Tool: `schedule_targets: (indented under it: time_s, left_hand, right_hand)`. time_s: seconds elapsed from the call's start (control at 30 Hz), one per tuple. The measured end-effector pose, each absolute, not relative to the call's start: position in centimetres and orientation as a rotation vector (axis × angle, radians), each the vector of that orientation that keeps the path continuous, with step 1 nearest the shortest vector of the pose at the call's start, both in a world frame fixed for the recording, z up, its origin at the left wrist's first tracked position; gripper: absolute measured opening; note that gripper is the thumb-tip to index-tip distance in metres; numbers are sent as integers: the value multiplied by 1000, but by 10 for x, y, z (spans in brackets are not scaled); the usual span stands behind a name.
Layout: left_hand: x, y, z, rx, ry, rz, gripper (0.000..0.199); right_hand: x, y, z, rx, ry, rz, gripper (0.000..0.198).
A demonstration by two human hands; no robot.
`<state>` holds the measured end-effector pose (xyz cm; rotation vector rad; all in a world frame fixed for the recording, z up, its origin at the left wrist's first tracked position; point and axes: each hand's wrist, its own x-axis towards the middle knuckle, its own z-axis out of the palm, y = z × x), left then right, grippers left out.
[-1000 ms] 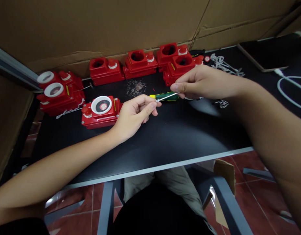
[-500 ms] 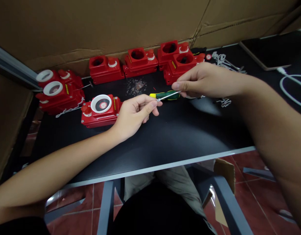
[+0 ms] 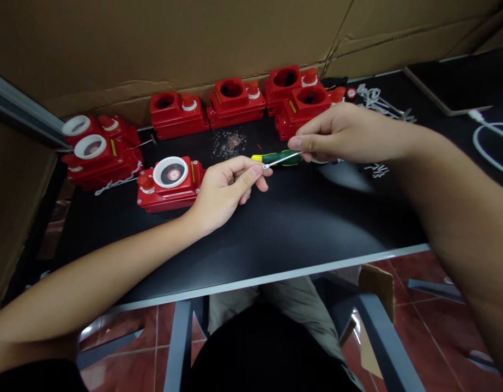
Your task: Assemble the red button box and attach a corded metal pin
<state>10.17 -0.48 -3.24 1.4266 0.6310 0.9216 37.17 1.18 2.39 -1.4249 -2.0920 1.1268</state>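
Silver metal rod (image 3: 284, 159) stretches between hands, right of foremost white-ringed red box (image 3: 173, 188): left hand (image 3: 226, 188), nearer box, pinches near end; right hand (image 3: 333, 136) pinches far end, long axis slanting rightward, away from box.

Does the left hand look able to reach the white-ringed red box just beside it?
Probably yes: the white-ringed red box sits right beside the left hand, with nothing visible between. However, that hand pinches one end of the metal rod, so its grip would likely need freeing first.

Thin silvery rod (image 3: 282, 160), slightly slanted
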Motion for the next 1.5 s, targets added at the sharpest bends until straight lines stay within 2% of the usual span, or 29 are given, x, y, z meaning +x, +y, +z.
schedule_targets:
  time_s: [0.4,0.73,0.87,1.2,1.37,1.5]
  left_hand:
    - [101,-5,-31,1440,641,913,36]
    - [101,-4,-32,1419,607,918,33]
    - [102,-5,-32,1408,615,928,36]
    - [102,2,-29,1298,617,1022,47]
    - [100,3,-27,1313,627,1010,52]
    - [100,2,-26,1277,621,1016,45]
  right_hand:
    - [366,10,28,-1596,-2109,985,52]
    - [370,8,27,-1478,-2057,992,53]
    - [371,8,27,-1414,-1962,1105,65]
    - [356,5,20,-1305,-1795,1263,76]
    - [340,0,14,-1153,-1735,1315,74]
    - [337,0,10,-1140,-1732,1354,73]
